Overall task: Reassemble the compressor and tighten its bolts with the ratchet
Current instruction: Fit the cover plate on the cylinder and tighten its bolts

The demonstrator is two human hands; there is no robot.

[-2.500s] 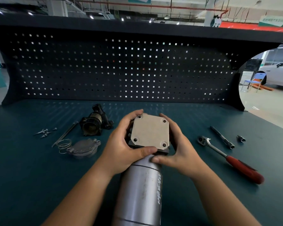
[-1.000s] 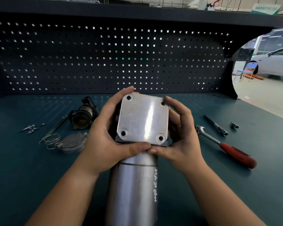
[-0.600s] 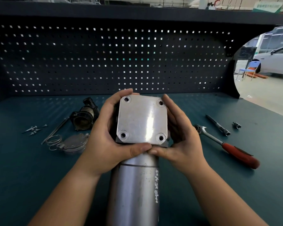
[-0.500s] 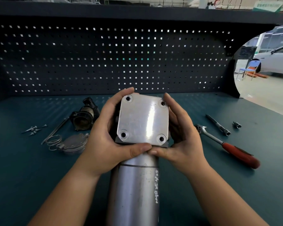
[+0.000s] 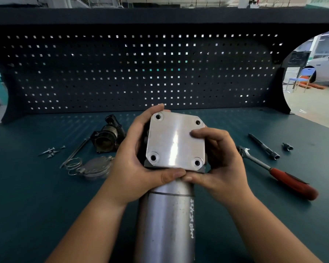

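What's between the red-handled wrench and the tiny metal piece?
A slim metal bar lies between the ratchet and the small socket, seen in the head view.

Dim, wide-angle warp, plate (image 5: 176,141) glare

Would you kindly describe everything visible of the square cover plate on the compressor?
The cover plate is a flat, roughly square slab of bare silvery metal with clipped corners and a bright glare streak. A round hole sits near each corner; no bolt heads show. It sits atop the compressor cylinder, tilted toward the camera. The left hand grips its left side, the right hand its right, one fingertip on its face.
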